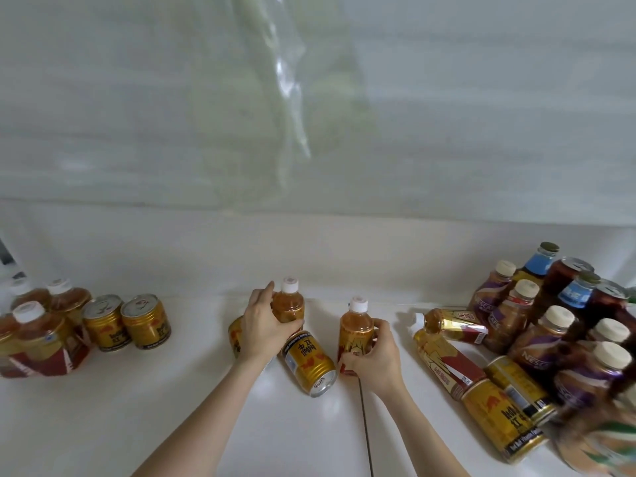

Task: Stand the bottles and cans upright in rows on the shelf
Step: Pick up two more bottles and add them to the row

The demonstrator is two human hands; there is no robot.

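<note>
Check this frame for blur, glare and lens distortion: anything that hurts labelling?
Head view: wide-angle bending leans the bottles at both edges outward; the lower-right corner is smeared with blur; soft glare patches sit on the white shelf; left hand and right hand and their tea bottles stay sharp.

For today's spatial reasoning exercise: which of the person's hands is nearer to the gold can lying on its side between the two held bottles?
Left. The left hand touches the lying gold can at its top end; the right hand sits apart, to its right.
</note>
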